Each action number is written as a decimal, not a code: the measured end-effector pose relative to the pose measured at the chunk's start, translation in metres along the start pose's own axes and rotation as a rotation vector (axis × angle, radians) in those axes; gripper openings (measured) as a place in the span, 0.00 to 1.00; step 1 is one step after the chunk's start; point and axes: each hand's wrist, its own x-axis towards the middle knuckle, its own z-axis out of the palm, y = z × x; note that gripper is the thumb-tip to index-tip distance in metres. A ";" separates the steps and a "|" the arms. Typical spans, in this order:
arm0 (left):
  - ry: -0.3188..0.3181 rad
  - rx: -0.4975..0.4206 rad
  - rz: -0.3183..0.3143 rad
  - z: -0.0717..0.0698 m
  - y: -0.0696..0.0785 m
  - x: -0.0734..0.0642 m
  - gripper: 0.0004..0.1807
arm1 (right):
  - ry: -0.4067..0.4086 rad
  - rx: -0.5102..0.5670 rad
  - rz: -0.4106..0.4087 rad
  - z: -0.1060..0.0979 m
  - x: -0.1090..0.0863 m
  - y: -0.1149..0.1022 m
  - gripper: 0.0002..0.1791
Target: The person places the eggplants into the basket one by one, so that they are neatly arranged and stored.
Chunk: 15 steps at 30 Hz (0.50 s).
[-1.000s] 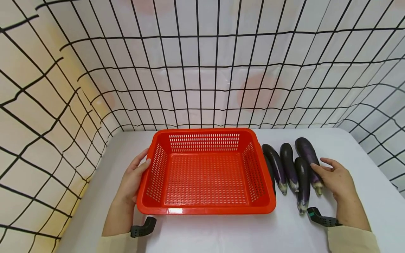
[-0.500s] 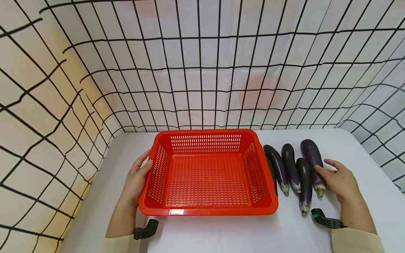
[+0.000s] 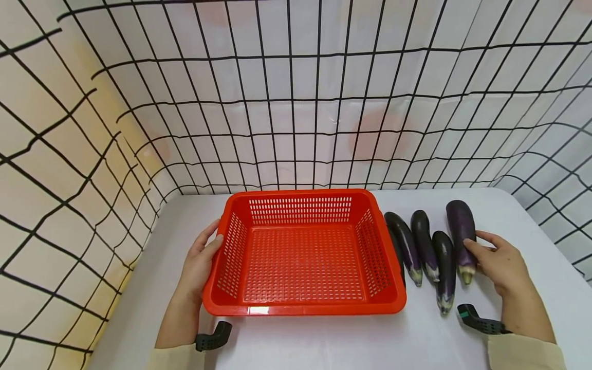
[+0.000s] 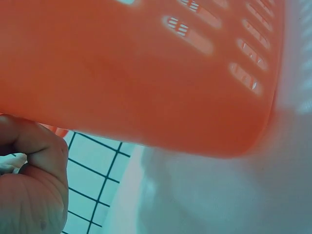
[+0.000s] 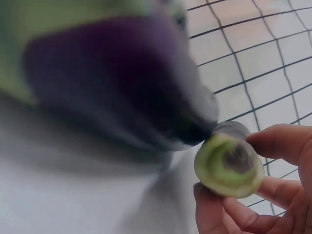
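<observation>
A red plastic basket (image 3: pixel 305 310) with slotted walls stands in the middle of the head view, with nothing inside. My left hand (image 3: pixel 196 264) holds its left side, the thumb at the rim. In the left wrist view, the curled fingers (image 4: pixel 34 146) meet the basket's edge. At the right, my right hand (image 3: pixel 501 262) pinches the rightmost eggplant (image 3: pixel 460 221) between thumb and fingers. The right wrist view shows that eggplant's pale green stem end (image 5: pixel 229 165) within the grip. Whether it is lifted off the table I cannot tell.
Several other eggplants (image 3: pixel 423 239) lie between the basket and my right hand. One eggplant (image 3: pixel 398 254) is mostly hidden by the basket's right wall. Black wire mesh (image 3: pixel 305 113) encloses the white table (image 3: pixel 342 341) at the back and sides.
The rightmost eggplant has shifted right in my right hand, away from its neighbours, and now points more directly away from me. My left hand and the basket stay nearly still.
</observation>
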 end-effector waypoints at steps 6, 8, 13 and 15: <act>0.005 -0.009 -0.001 0.000 -0.001 0.000 0.28 | -0.064 0.150 -0.036 -0.005 -0.007 -0.013 0.44; 0.000 -0.013 0.004 0.000 -0.002 0.000 0.28 | -0.104 0.256 -0.039 -0.007 -0.009 -0.017 0.46; -0.002 -0.019 0.004 0.001 -0.002 -0.001 0.28 | -0.211 0.569 -0.046 -0.007 -0.012 -0.025 0.48; 0.006 -0.014 0.004 0.002 -0.002 -0.001 0.28 | -0.245 0.618 -0.069 -0.005 -0.013 -0.028 0.48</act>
